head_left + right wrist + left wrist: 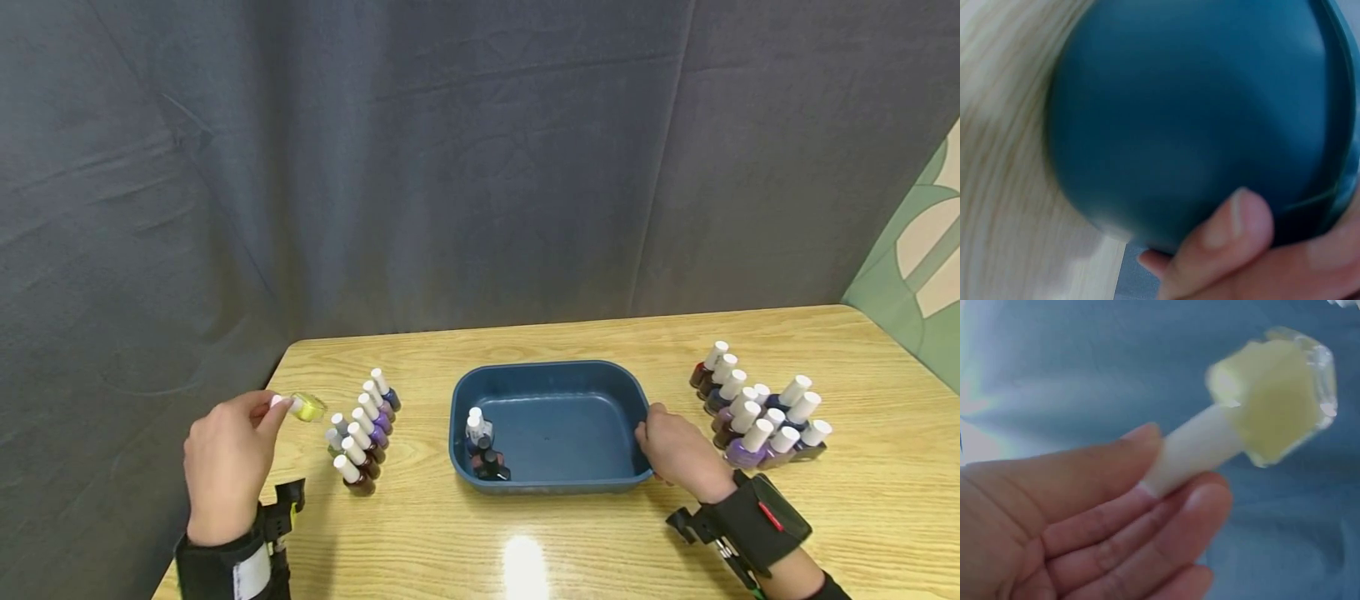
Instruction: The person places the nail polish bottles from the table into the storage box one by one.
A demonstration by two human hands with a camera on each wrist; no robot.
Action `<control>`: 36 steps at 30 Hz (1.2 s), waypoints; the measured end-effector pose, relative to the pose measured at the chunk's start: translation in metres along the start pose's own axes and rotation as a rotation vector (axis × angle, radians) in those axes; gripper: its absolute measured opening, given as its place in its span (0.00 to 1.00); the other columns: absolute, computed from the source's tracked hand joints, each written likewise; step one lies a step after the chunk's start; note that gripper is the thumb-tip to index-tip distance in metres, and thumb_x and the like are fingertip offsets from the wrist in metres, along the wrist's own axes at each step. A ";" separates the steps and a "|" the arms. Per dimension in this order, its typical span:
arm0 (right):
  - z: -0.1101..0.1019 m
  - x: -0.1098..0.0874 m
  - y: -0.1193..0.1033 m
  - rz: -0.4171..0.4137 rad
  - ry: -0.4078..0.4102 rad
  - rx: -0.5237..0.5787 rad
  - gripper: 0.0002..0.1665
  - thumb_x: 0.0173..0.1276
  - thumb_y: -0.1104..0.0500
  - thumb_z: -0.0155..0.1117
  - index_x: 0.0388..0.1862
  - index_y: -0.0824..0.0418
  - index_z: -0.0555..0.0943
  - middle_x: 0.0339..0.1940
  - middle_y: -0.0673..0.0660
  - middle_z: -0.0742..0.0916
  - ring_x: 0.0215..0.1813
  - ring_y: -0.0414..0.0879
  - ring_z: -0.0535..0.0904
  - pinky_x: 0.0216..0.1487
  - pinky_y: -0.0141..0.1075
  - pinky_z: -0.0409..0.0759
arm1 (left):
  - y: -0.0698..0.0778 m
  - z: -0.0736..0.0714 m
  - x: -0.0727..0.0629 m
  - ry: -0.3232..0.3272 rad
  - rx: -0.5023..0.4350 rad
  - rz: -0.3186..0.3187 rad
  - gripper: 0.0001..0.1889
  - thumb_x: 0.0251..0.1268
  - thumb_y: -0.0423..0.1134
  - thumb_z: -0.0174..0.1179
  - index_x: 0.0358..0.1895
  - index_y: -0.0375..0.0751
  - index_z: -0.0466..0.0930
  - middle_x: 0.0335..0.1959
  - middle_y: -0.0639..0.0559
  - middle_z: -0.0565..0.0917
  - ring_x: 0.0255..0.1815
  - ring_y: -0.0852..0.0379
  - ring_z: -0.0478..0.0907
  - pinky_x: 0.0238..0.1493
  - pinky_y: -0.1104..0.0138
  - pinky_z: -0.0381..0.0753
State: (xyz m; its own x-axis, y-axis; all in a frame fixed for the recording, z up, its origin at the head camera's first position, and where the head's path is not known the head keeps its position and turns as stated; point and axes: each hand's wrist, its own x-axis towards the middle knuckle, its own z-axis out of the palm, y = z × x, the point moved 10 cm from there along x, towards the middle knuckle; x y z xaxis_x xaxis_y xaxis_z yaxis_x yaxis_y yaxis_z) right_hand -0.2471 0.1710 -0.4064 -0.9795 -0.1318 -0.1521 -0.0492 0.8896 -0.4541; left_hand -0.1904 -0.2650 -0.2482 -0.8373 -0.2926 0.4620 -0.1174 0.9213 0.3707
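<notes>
While left fingers (1194,509) pinch a bottle (1282,403) (glassy), right fingers (1225,234) grip a round-cornered tray (566,429).

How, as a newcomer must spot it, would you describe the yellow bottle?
At the left of the wooden table, find the left hand. It pinches the yellow bottle by its white cap. Unlike the bottles standing nearby, it is held aloft.

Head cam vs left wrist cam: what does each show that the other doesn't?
Head only: the blue tray with nail polish bottles in its left end, the right hand on its right end, bottle groups left and right of it, the wood-grain table, the green-patterned panel.
Left wrist only: the palm side of the left hand.
Both: that hand holding the yellow nail polish bottle by its white cap, with the blue-grey curtain behind.
</notes>
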 end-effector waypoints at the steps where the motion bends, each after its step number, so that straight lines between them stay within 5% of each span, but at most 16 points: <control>1: 0.000 0.000 0.000 -0.001 0.001 0.000 0.15 0.70 0.62 0.41 0.41 0.77 0.65 0.12 0.55 0.74 0.13 0.44 0.70 0.19 0.35 0.63 | 0.007 -0.004 -0.001 0.035 -0.017 0.026 0.11 0.55 0.36 0.64 0.36 0.29 0.83 0.29 0.34 0.84 0.27 0.37 0.79 0.29 0.48 0.71; 6: -0.001 0.000 0.000 -0.007 0.003 -0.006 0.15 0.70 0.62 0.41 0.40 0.77 0.65 0.12 0.55 0.75 0.13 0.44 0.70 0.20 0.35 0.63 | 0.032 -0.013 -0.008 0.134 -0.085 0.142 0.10 0.53 0.34 0.65 0.36 0.30 0.83 0.28 0.35 0.84 0.28 0.38 0.81 0.29 0.47 0.72; 11: -0.001 0.000 0.001 -0.010 0.005 -0.007 0.15 0.70 0.62 0.41 0.40 0.77 0.65 0.12 0.55 0.74 0.13 0.44 0.70 0.20 0.35 0.63 | 0.058 -0.007 -0.014 0.133 -0.130 0.296 0.09 0.51 0.34 0.66 0.35 0.33 0.83 0.28 0.38 0.85 0.28 0.42 0.83 0.29 0.50 0.75; 19: 0.000 0.000 0.000 -0.010 -0.012 0.019 0.17 0.70 0.62 0.41 0.44 0.79 0.63 0.13 0.55 0.75 0.13 0.44 0.70 0.20 0.35 0.63 | 0.119 0.029 -0.031 -0.072 -0.157 0.469 0.07 0.54 0.38 0.64 0.35 0.40 0.83 0.26 0.50 0.85 0.21 0.60 0.77 0.27 0.65 0.76; 24: 0.001 0.001 0.000 0.003 -0.026 0.016 0.18 0.71 0.62 0.40 0.45 0.80 0.63 0.13 0.55 0.75 0.13 0.44 0.70 0.20 0.35 0.63 | 0.153 0.047 -0.042 -0.146 -0.149 0.561 0.09 0.56 0.40 0.62 0.38 0.41 0.83 0.29 0.51 0.85 0.25 0.60 0.79 0.29 0.67 0.76; 33: -0.001 0.000 -0.002 -0.012 -0.009 -0.005 0.16 0.70 0.62 0.41 0.42 0.78 0.64 0.13 0.55 0.75 0.14 0.44 0.70 0.20 0.35 0.63 | 0.191 0.083 -0.069 -0.236 -0.136 0.698 0.03 0.59 0.43 0.59 0.32 0.50 0.78 0.19 0.60 0.71 0.19 0.65 0.61 0.26 0.73 0.59; 36: -0.001 0.000 -0.001 -0.008 -0.011 -0.005 0.16 0.70 0.62 0.41 0.41 0.78 0.65 0.14 0.56 0.75 0.14 0.45 0.70 0.20 0.35 0.63 | 0.196 0.098 -0.077 -0.289 -0.119 0.723 0.08 0.60 0.43 0.57 0.24 0.50 0.72 0.16 0.61 0.62 0.19 0.65 0.55 0.26 0.72 0.53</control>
State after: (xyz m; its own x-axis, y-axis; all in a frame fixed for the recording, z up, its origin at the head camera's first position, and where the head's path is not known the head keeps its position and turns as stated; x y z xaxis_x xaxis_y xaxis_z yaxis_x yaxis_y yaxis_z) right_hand -0.2477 0.1707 -0.4049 -0.9769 -0.1435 -0.1581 -0.0580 0.8909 -0.4505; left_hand -0.2017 -0.0365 -0.2900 -0.7918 0.4620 0.3996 0.5534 0.8194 0.1493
